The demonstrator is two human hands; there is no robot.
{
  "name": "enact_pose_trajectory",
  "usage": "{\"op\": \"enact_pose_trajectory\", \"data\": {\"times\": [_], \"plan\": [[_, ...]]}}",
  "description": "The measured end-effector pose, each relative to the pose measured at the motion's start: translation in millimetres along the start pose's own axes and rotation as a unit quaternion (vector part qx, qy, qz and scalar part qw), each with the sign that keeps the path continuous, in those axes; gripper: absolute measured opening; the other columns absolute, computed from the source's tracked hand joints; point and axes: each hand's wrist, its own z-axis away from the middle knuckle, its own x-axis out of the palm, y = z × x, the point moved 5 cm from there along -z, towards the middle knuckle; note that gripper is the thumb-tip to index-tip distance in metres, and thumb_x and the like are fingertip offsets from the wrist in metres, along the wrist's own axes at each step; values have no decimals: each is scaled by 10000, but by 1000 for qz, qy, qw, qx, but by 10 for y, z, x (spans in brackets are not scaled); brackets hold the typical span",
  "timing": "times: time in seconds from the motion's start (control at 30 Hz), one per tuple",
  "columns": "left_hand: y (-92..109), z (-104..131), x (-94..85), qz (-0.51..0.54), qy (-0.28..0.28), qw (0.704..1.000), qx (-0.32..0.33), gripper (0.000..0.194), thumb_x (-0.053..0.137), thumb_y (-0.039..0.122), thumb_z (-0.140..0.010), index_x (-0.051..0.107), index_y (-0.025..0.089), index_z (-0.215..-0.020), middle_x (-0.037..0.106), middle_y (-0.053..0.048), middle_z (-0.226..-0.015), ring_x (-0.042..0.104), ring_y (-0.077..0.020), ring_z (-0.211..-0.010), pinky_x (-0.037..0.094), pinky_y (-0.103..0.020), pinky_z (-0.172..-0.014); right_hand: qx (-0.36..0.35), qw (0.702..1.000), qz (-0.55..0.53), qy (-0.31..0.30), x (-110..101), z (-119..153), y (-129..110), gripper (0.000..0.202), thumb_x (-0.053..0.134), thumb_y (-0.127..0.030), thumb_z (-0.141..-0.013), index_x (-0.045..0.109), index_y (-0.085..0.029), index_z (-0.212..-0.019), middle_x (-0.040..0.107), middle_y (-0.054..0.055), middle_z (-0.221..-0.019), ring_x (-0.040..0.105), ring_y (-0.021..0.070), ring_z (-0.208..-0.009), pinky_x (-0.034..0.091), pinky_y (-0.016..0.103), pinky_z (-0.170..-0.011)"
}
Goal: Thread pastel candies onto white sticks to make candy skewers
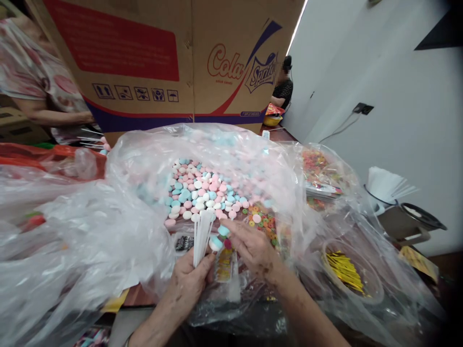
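L hand (191, 277) grips white sticks (203, 233) nr bench (136, 297) front edge, squeeze 'em snug imo; R hand (255, 248) by blue candy (223, 231), can't tell grip tbh

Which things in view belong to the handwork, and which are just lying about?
In use, by the look of it:
- white sticks, in left hand
- blue-and-white candy, near right hand
- pastel candy pile, likely

Lying about, seemingly:
- cardboard box
- pitcher
- gold strips, role unclear

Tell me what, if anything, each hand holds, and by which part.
The left hand holds a bundle of white sticks by its lower end. The right hand is at the blue sweets; whether it grips one cannot be told.
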Motion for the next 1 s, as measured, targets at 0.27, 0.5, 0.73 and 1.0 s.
{"op": "enact_pose_trajectory", "data": {"times": [0.27,0.5,0.73,1.0], "plan": [[183,57,74,25,-21,999,-26,336,737,467,-733,578,179,-665,496,45,-465,354,-87,-427,213,-198,-399,159,946,266,-94,-544,73,567,234,477,-168,-964,708,-201,-957,717,86,-1098,657,241,-999,511,353,-900],[268,79,107,21,-3,998,-59,363,761,498,-643,593,179,-681,476,59,-410,329,-77,-358,167,-199,-364,146,913,351,-150,-328,200,657,169,505,-69,-916,646,-161,-911,555,169,-1367,552,275,-1140,441,381,-972],[204,47,129,85,6,995,-50,360,805,437,-594,627,151,-723,498,54,-429,411,-93,-426,278,-193,-432,176,955,198,-134,-478,136,635,182,472,-137,-936,526,-200,-774,635,42,-870,577,192,-838,417,279,-765],[312,105,132,22,-29,998,-60,362,749,485,-662,559,183,-603,481,56,-408,303,-62,-344,146,-203,-359,177,947,193,-187,-307,132,699,173,508,-99,-877,564,-185,-738,610,30,-793,563,190,-796,378,284,-730]]}}
